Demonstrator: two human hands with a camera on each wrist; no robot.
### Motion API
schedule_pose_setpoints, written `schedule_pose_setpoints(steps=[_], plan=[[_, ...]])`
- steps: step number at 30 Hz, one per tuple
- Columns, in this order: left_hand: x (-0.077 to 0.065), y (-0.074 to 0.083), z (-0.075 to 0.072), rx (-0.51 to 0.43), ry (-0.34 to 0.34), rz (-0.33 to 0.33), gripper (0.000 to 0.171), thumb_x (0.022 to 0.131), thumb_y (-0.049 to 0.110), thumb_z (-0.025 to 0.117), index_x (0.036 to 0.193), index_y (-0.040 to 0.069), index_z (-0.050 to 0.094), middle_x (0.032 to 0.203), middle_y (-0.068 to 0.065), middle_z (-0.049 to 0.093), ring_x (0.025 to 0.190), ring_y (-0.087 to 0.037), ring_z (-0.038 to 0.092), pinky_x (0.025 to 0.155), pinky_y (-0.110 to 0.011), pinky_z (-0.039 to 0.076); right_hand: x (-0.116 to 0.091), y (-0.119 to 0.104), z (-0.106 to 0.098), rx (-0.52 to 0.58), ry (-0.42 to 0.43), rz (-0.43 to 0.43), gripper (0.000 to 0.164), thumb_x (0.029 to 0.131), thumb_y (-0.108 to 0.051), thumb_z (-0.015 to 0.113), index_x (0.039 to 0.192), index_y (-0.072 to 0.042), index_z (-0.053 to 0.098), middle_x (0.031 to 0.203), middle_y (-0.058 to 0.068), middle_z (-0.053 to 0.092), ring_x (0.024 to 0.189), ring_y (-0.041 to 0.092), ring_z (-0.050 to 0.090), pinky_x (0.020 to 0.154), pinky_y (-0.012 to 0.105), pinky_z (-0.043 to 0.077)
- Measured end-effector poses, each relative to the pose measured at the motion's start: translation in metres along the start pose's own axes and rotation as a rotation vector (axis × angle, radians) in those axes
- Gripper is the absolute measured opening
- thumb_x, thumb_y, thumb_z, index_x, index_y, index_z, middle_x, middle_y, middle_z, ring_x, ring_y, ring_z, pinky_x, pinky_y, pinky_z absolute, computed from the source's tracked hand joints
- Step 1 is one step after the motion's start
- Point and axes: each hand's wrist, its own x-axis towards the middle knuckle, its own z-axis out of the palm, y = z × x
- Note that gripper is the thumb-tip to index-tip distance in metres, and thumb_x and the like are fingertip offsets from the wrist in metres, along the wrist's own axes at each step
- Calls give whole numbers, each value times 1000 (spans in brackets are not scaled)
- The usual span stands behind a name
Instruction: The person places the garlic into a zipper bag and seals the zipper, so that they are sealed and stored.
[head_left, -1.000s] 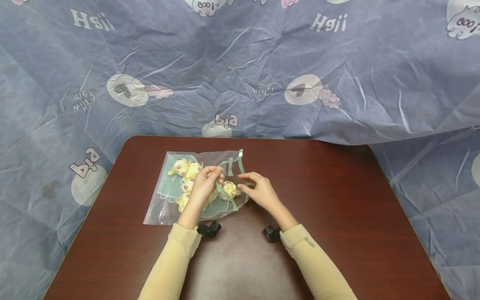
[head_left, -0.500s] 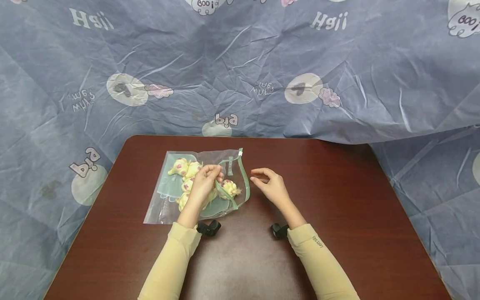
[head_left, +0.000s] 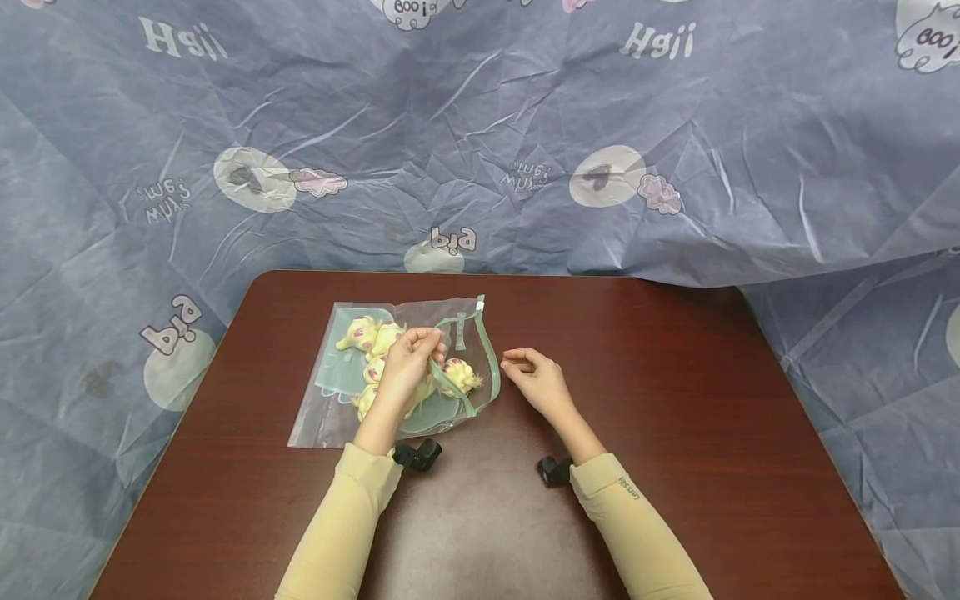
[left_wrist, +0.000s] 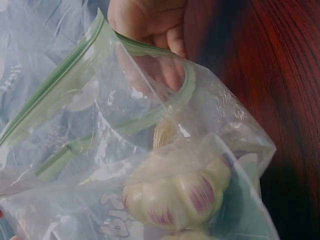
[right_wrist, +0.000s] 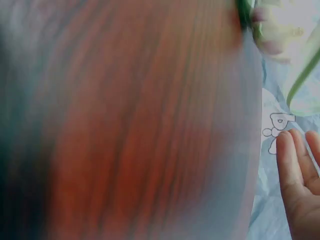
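Note:
A clear zip bag [head_left: 315,427] with a green seal lies on its side, its mouth gaping to the right. My left hand [head_left: 408,362] pinches the upper layer of the bag at the mouth and lifts it. Just inside the opening sits a garlic bulb [head_left: 461,377], its roots facing outward; the left wrist view shows this purple-streaked garlic bulb [left_wrist: 175,192] through the plastic. Several more garlic bulbs [head_left: 361,333] lie deeper in, partly hidden by the left hand. Right of the mouth, apart from the bag, my right hand [head_left: 538,383] hovers with loosely bent fingers and holds nothing.
The bag rests on a dark red-brown wooden table [head_left: 660,375]. Behind it hangs a blue-grey printed cloth [head_left: 480,150]. A black wrist camera [head_left: 417,455] sits on the left wrist, and another wrist camera [head_left: 555,471] on the right.
My right hand has withdrawn from the bag's mouth to the right, then lowered slightly. My left hand keeps its pinch on the bag, and the garlic bulb stays just inside.

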Motion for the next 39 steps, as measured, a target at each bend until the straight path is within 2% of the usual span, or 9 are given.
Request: schedule_pose_setpoints(steps=[4,10,16,28,34,39], plan=[[-3,5,0,8,-13,-9,18,100,16,57,109,1,60,71,10,62,62,-3,56,55,-17,36,-1,0,8,7,-28,28,33,98,-27,62,123,-5,65,114,15,71,96,27,72,80,35,58],[-3,5,-1,5,-14,-10,19,100,18,58,108,1,61,71,9,63,63,-4,57,54,-17,36,-4,-4,18,25,-54,112,37,99,-32,59,126,-5,62,115,16,70,89,24,73,76,33,58],[0,2,-1,-4,-4,12,18,100,17,57,108,1,61,70,10,62,62,-2,56,54,-16,36,-5,-8,21,52,-28,135,33,98,-24,62,121,0,64,107,17,72,83,23,72,72,33,59],[-2,5,3,-33,-12,8,16,99,15,58,107,1,59,71,9,62,64,-5,57,57,-16,41,-1,-16,17,115,13,159,25,95,-16,66,115,0,67,101,17,73,82,20,72,79,42,59],[-1,5,8,-67,-25,11,14,99,14,59,104,1,57,70,7,62,62,-5,57,59,-16,47,-1,-27,10,130,22,140,26,94,-16,66,114,0,68,103,18,73,86,19,72,77,38,59],[-2,4,13,-36,-31,21,14,99,16,60,103,4,57,71,7,62,62,-4,58,58,-17,43,-1,-37,6,99,31,120,27,94,-19,67,114,-2,69,102,16,74,86,21,72,71,26,56]])
